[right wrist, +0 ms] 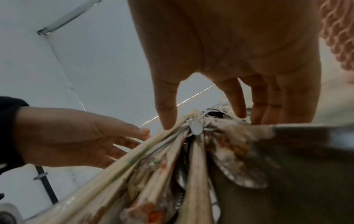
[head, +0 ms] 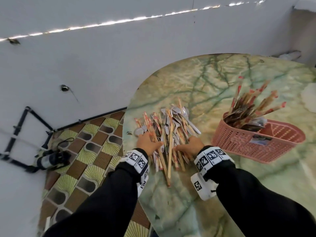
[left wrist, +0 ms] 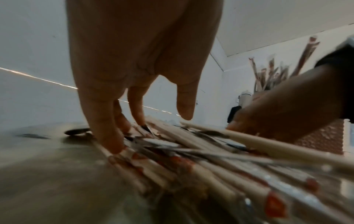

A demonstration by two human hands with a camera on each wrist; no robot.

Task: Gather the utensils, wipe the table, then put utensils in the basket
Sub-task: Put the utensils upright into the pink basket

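A loose pile of utensils [head: 168, 132], made of paper-wrapped chopsticks, bare chopsticks, spoons and forks, lies on the green marbled table [head: 213, 86]. My left hand [head: 148, 142] rests on the pile's left side and my right hand [head: 192, 144] on its right side. In the left wrist view the left hand [left wrist: 149, 131] has straight fingers touching the pile [left wrist: 201, 159]. The right hand [right wrist: 205, 119] likewise reaches straight down onto the pile [right wrist: 172, 166]. A pink plastic basket [head: 253, 144] to the right holds more utensils [head: 248, 112].
The table's curved left edge [head: 125, 134] runs just left of my left hand, with patterned floor tiles [head: 89, 151] below. A dark bag [head: 51, 159] lies on the floor by the white wall. Something white [head: 309, 98] sits at the table's far right.
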